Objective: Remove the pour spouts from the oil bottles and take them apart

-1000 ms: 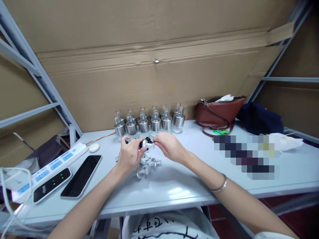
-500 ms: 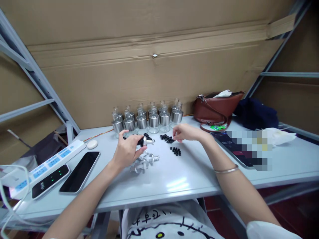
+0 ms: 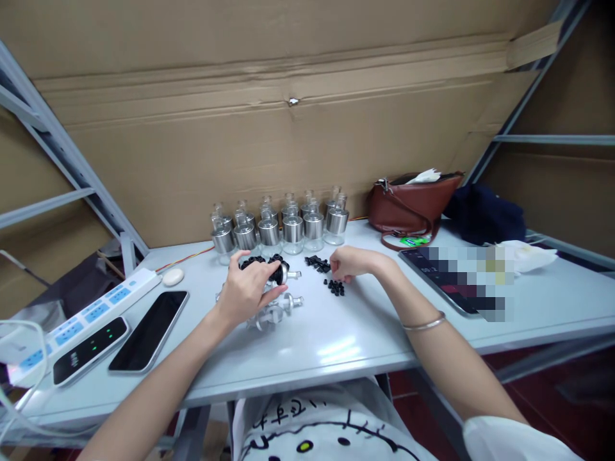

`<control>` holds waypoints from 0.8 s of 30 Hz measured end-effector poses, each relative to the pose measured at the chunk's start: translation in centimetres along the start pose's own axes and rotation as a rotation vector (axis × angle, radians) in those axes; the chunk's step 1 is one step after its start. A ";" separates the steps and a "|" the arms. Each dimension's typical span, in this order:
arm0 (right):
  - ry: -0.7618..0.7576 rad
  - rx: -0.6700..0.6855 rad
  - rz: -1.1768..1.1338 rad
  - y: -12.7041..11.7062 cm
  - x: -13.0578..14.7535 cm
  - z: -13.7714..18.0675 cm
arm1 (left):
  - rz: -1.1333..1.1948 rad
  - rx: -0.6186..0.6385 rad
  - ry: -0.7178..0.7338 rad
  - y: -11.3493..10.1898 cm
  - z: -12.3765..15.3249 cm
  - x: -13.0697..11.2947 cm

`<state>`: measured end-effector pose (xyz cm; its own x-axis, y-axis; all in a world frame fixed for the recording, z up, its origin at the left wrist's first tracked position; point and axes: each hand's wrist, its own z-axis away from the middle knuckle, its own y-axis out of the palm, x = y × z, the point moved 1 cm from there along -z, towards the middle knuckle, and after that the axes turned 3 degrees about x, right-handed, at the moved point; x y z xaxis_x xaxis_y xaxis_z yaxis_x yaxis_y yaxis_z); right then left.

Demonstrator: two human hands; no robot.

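Observation:
My left hand (image 3: 246, 285) is closed round a pourer spout (image 3: 290, 275), which has a black base and a silver nozzle pointing right. Under and beside that hand lie several loose silver spout parts (image 3: 271, 315), with black rings (image 3: 254, 261) just behind it. My right hand (image 3: 353, 264) has its fingertips pinched together between a heap of small black pieces (image 3: 317, 263) and a cluster of short black caps (image 3: 335, 288). Whatever the right fingertips hold, if anything, is hidden. Behind both hands stand two rows of glass bottles with steel sleeves (image 3: 293, 226).
On the left are a white power strip (image 3: 98, 310), a phone (image 3: 148, 330), a black device with green lights (image 3: 91, 351) and a round white object (image 3: 173, 276). A brown bag (image 3: 416, 202), a large phone (image 3: 437, 282) and a white crumpled bag (image 3: 526, 256) lie to the right.
My right hand has come slightly nearer, from the heap of black pieces toward the black caps. My left hand still holds the spout, its nozzle turned a little. The view has shifted slightly.

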<state>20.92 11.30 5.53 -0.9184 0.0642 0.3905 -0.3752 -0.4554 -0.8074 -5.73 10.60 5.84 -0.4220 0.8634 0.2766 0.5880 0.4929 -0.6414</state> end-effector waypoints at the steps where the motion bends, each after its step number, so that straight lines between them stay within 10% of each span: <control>1: -0.002 0.002 -0.004 0.0 0.0 0.0 | 0.001 0.001 0.006 0.0 0.0 -0.1; 24: -0.182 -0.021 -0.012 -0.4 -0.8 -0.6 | 0.005 -0.018 0.031 -0.3 -0.3 -0.2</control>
<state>21.72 11.99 5.27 -0.8766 -0.0937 0.4721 -0.3899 -0.4368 -0.8107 -5.56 10.29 6.17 -0.3972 0.8688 0.2955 0.6026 0.4898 -0.6301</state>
